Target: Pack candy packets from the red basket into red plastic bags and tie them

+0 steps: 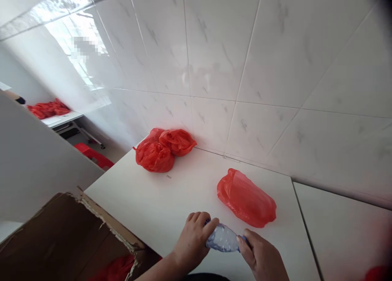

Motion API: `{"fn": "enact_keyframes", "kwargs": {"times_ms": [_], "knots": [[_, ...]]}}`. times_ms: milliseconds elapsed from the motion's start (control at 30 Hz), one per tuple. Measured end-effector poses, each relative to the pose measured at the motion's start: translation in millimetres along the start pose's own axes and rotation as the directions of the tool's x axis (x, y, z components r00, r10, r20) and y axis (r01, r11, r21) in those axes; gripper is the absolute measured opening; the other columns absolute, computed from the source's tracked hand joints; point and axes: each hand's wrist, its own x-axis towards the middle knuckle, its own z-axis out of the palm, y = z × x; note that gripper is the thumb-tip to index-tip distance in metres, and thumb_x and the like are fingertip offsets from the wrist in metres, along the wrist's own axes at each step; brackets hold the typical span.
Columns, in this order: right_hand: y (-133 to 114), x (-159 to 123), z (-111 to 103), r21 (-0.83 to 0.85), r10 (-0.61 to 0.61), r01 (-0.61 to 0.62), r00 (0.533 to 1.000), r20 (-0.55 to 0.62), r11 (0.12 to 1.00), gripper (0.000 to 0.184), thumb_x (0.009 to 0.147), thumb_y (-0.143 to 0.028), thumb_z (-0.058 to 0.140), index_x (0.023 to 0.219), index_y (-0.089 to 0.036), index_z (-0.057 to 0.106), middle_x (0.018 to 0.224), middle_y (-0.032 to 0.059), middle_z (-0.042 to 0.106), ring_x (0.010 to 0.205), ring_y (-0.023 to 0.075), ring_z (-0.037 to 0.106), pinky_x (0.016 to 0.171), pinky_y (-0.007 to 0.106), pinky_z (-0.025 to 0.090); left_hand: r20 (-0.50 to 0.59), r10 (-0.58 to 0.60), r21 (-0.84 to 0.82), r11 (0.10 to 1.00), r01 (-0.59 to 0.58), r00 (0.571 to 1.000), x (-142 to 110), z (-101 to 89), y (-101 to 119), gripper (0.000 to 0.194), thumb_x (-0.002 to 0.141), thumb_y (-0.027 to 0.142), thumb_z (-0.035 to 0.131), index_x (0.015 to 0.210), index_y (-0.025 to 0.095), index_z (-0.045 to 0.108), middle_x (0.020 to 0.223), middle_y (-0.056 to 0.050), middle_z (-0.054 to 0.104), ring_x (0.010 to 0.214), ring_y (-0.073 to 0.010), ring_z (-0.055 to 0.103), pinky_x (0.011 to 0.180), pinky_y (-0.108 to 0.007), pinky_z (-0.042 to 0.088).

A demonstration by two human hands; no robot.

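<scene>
A clear plastic bottle (224,237) with a blue cap lies sideways between my two hands, low over the white table (180,197). My left hand (194,239) is wrapped round the bottle's base end. At the other end, the fingers of my right hand (260,251) close on the blue cap and neck. The bottle's wall looks creased. Just beyond my hands sits a red plastic bag (247,198), wrapped round something long that I cannot make out.
Several bunched red bags (156,156) rest at the table's far left, by the tiled wall (214,121). An open cardboard box (55,232) with red material inside stands left of the table. More red bags (49,108) lie on another table, beyond a grey partition (36,154).
</scene>
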Motion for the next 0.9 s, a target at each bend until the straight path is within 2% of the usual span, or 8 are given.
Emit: {"fn": "enact_keyframes", "kwargs": {"times_ms": [100,233,433,567,633,733,800,900], "knots": [[-0.2,1.2,20.9,0.133,0.187,-0.208,0.970,0.155,0.969,0.049,0.092,-0.057,0.029,0.059,-0.023,0.039,0.050,-0.0022,0.048,0.047,0.0138,0.044,0.049,0.026,0.031,0.005,-0.027,0.073,0.997,0.026,1.000,-9.9,6.6,-8.2,0.058,0.072,0.006,0.055,0.125,0.028,0.048,0.109,-0.006,0.059,0.095,-0.0241,0.054,0.085,-0.041,0.041],[-6.1,9.6,32.6,0.244,0.309,-0.384,0.904,0.296,0.890,0.053,0.090,-0.062,0.026,0.056,-0.023,0.033,0.052,-0.0018,0.043,0.053,0.0154,0.041,0.054,0.028,0.029,-0.029,-0.050,0.072,0.996,0.052,0.998,-19.1,18.4,-20.2,0.062,0.072,0.007,0.054,0.131,0.023,0.042,0.115,-0.008,0.060,0.101,-0.0257,0.054,0.088,-0.042,0.041],[-11.4,26.9,36.8,0.296,0.320,-0.454,0.857,0.405,0.840,0.054,0.088,-0.065,0.028,0.054,-0.023,0.029,0.053,-0.0020,0.039,0.053,0.0145,0.037,0.053,0.028,0.026,-0.139,-0.072,0.058,0.995,0.081,0.988,-25.9,29.7,-36.0,0.064,0.071,0.005,0.053,0.132,0.016,0.038,0.117,-0.012,0.061,0.103,-0.0276,0.055,0.089,-0.043,0.041],[-11.7,30.4,37.9,0.319,0.302,-0.472,0.836,0.458,0.822,0.055,0.089,-0.064,0.026,0.053,-0.023,0.030,0.051,-0.0022,0.040,0.050,0.0138,0.037,0.052,0.027,0.027,-0.132,-0.093,0.034,0.995,0.098,0.987,-23.8,27.6,-38.5,0.060,0.070,0.004,0.053,0.127,0.016,0.042,0.116,-0.012,0.063,0.103,-0.0274,0.056,0.088,-0.043,0.041],[-13.1,29.4,33.6,0.290,0.290,-0.428,0.862,0.416,0.856,0.053,0.090,-0.063,0.028,0.056,-0.023,0.036,0.053,-0.0015,0.045,0.051,0.0147,0.042,0.052,0.027,0.029,-0.080,-0.132,-0.015,0.991,0.131,0.988,-19.1,24.4,-35.5,0.052,0.071,0.005,0.055,0.120,0.018,0.048,0.113,-0.009,0.064,0.101,-0.0264,0.057,0.087,-0.042,0.042],[-17.0,27.9,18.7,0.280,0.221,-0.299,0.935,0.279,0.912,0.040,0.089,-0.059,0.037,0.077,-0.023,0.051,0.063,-0.0016,0.055,0.055,0.0157,0.049,0.053,0.027,0.034,0.043,-0.184,-0.159,0.969,0.189,0.982,-8.9,16.8,-26.9,0.046,0.068,0.018,0.069,0.111,0.020,0.054,0.108,-0.007,0.065,0.097,-0.0259,0.059,0.084,-0.040,0.044],[-19.5,28.4,4.5,0.314,0.192,-0.258,0.955,0.226,0.914,0.034,0.089,-0.056,0.040,0.087,-0.024,0.051,0.066,-0.0027,0.056,0.056,0.0150,0.049,0.053,0.026,0.036,0.106,-0.185,-0.297,0.932,0.209,0.977,-2.2,9.9,-20.3,0.063,0.058,0.029,0.081,0.114,0.021,0.054,0.108,-0.007,0.064,0.097,-0.0264,0.059,0.084,-0.039,0.046],[-21.2,30.6,-17.7,0.378,0.212,-0.272,0.958,0.193,0.885,0.035,0.090,-0.056,0.040,0.080,-0.024,0.049,0.063,-0.0037,0.051,0.055,0.0137,0.047,0.052,0.025,0.037,0.137,-0.153,-0.512,0.835,0.202,0.979,5.6,-1.7,-11.9,0.078,0.053,0.040,0.086,0.122,0.023,0.054,0.114,-0.006,0.063,0.101,-0.0251,0.059,0.087,-0.037,0.046]]}}
